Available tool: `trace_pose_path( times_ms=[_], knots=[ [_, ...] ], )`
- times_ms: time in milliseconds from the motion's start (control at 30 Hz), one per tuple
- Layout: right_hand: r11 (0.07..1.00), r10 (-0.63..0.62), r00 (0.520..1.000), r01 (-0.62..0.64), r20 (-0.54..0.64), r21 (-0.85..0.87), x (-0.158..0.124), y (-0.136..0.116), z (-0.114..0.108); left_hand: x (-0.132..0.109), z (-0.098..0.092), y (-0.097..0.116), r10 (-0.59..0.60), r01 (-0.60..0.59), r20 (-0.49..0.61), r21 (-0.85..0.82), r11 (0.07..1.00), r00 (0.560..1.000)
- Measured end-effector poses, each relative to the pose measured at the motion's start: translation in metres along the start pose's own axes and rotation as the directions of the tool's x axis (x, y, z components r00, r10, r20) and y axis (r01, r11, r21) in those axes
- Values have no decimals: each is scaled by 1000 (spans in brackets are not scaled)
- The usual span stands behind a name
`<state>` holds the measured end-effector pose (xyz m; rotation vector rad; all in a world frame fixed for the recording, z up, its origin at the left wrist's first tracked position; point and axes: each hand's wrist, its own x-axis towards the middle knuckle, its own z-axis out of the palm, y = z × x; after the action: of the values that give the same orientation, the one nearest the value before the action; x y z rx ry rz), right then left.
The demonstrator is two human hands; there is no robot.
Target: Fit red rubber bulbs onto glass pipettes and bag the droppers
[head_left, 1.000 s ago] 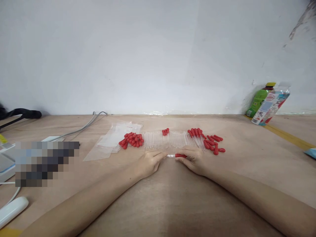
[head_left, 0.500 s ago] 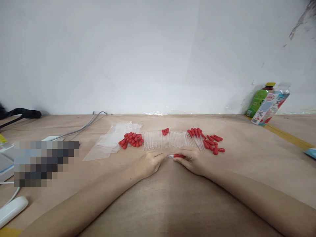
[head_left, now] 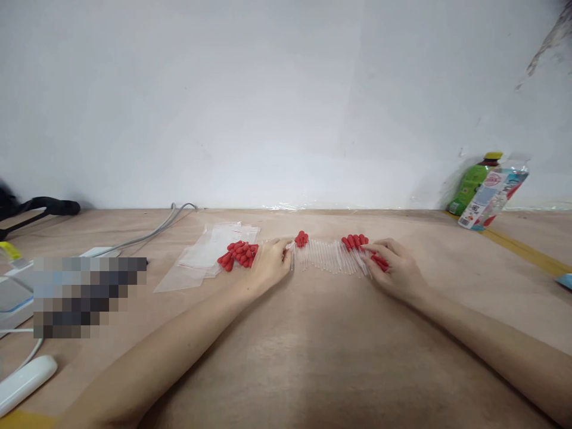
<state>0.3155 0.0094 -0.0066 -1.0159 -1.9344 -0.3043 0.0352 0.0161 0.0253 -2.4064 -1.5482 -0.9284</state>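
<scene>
My left hand (head_left: 270, 262) rests among the clear dropper tubes (head_left: 328, 255) at the left part of their row. Its fingers are bent together at the tubes beside a small cluster of red rubber bulbs (head_left: 301, 239); what they pinch is mostly hidden. Over on the right, my right hand (head_left: 397, 268) reaches over loose red bulbs (head_left: 379, 262) with thumb and forefinger apart. Just beyond its fingertips lie droppers with red bulbs fitted (head_left: 355, 241). A pile of red bulbs (head_left: 239, 255) lies left of my left hand.
Clear plastic bags (head_left: 192, 262) lie left of the bulb pile. Farther left are grey cables (head_left: 156, 229), a blurred-out patch (head_left: 89, 295) and a white mouse-like object (head_left: 29, 381). A green bottle (head_left: 471, 187) and a clear labelled bottle (head_left: 494, 196) stand by the wall.
My hands have parted from the front, where they held a dropper with a red bulb. The left went to the tube row, the right to the loose bulbs. The middle red cluster looks fuller.
</scene>
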Motion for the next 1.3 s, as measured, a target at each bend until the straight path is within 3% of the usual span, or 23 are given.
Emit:
trace_pose_path(
  times_ms=[133,267,400,633,1033,1300],
  knots=[
    [983,149,986,-156,-77,-94,-8,26,-15,25,11,8,-236,238,122,-5,971,964],
    [915,364,925,-377,-107,-145,-12,40,-26,39,25,11,-303,309,166,-10,951,938],
    [864,468,879,-477,-91,-162,-10,49,-27,45,34,11,-346,358,226,-11,934,911],
    [859,501,861,-483,85,-170,-8,46,-24,43,37,11,-319,332,241,-13,943,917],
    [869,494,804,-449,330,-208,-3,37,-26,-1,8,-10,-165,155,75,116,981,983],
    [859,507,815,-452,280,-239,-7,38,-19,7,8,-4,-157,139,78,203,969,984]
  ],
)
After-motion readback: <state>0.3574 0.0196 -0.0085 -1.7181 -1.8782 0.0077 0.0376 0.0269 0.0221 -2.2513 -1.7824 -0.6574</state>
